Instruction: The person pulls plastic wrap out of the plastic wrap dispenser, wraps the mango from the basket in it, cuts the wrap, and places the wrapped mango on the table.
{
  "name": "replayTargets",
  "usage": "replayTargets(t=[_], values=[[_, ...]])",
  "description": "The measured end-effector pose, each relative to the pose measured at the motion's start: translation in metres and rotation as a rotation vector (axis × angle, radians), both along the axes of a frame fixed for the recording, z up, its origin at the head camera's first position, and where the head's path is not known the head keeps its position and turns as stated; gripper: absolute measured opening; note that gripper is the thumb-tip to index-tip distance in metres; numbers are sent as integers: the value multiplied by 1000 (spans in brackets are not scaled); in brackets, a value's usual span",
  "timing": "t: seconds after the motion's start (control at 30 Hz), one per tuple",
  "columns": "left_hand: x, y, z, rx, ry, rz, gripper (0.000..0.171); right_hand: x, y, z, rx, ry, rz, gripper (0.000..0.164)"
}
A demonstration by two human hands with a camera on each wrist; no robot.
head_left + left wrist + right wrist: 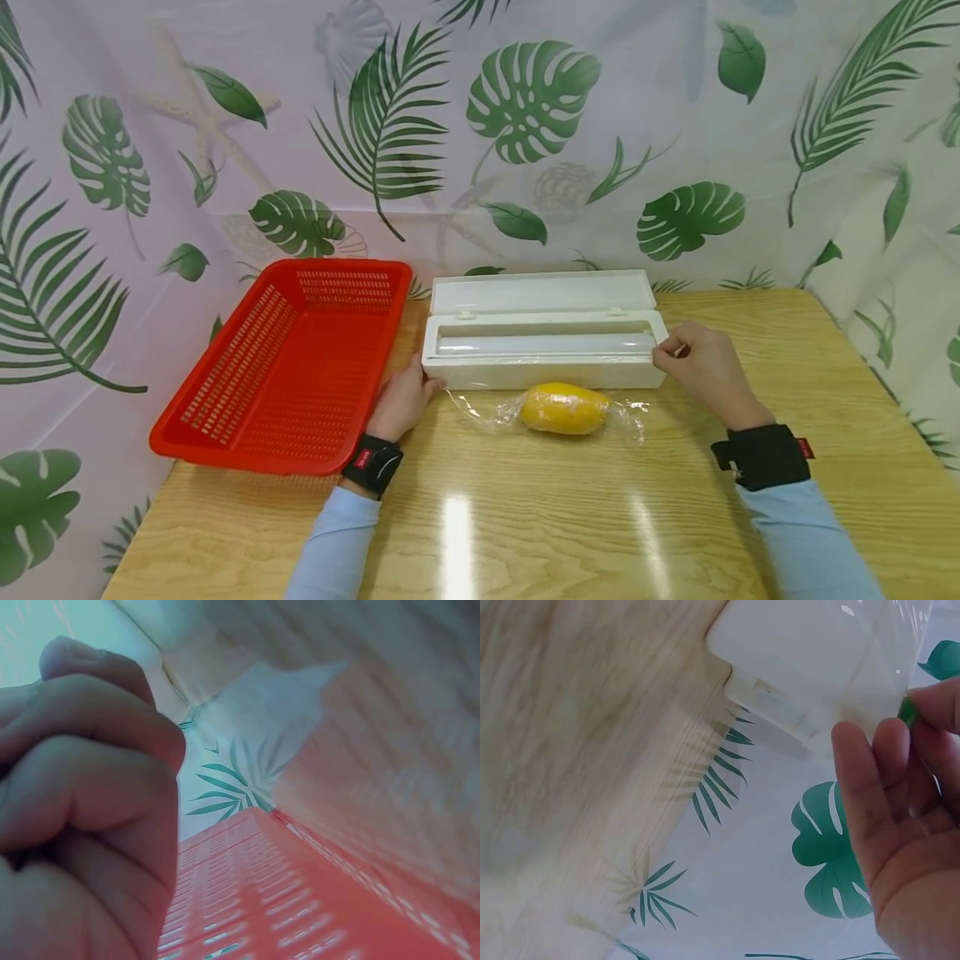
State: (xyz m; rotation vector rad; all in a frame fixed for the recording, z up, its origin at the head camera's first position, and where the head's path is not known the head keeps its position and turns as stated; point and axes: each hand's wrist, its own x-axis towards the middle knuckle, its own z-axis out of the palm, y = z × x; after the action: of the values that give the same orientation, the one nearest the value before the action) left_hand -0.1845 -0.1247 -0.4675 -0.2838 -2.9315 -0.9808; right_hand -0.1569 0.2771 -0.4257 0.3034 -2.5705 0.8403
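Note:
A white cling film box (546, 373) stands on the table with its lid (543, 293) raised and a film roll (543, 344) inside. My left hand (403, 400) grips the box's left end; its curled fingers show in the left wrist view. At the front right corner, my right hand (705, 367) pinches a small green piece (907, 711), which looks like the box's slider, between thumb and fingertip. Clear film crosses the box's front face. Just before the box lies a yellow mango-like fruit (564, 409) in clear film, with loose film ends (483, 412) at both sides.
A red plastic basket (300, 367) stands on the left, close beside my left forearm, with perforated walls. Leaf-patterned sheeting (480, 217) hangs behind the wooden table (555, 517) and along its sides.

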Motion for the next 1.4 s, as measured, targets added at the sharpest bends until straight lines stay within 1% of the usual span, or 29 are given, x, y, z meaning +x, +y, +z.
replayTargets(t=[0.1,0.27,0.37,0.53,0.7,0.9,0.97,1.07,1.13,1.2,1.27,1.3,1.4], values=[[-1,2,0,-10,-4,5,40,3,2,1,-8,-10,-19,6],[0,3,1,-18,-3,3,40,8,3,4,-29,-102,-51,15],[2,4,2,-22,20,-6,39,11,3,5,-26,-123,-62,17],[2,6,3,-27,42,-11,36,19,0,2,-34,-87,-71,17],[3,5,3,-28,29,1,37,25,-5,0,-48,-45,-67,21],[4,3,3,-37,37,6,39,27,-12,2,15,-45,-64,22],[5,3,3,-42,38,3,39,29,-15,3,40,-32,-63,21],[6,3,4,-43,37,3,39,32,-25,4,80,38,-30,19],[6,3,5,-45,40,3,40,33,-33,4,112,94,25,17],[7,3,6,-49,40,4,40,34,-42,4,154,138,100,18],[6,3,6,-55,39,5,41,35,-52,3,201,142,175,21],[6,3,6,-56,36,6,41,36,-58,3,226,128,207,23],[7,4,7,-56,30,12,41,38,-72,0,293,48,279,32]])
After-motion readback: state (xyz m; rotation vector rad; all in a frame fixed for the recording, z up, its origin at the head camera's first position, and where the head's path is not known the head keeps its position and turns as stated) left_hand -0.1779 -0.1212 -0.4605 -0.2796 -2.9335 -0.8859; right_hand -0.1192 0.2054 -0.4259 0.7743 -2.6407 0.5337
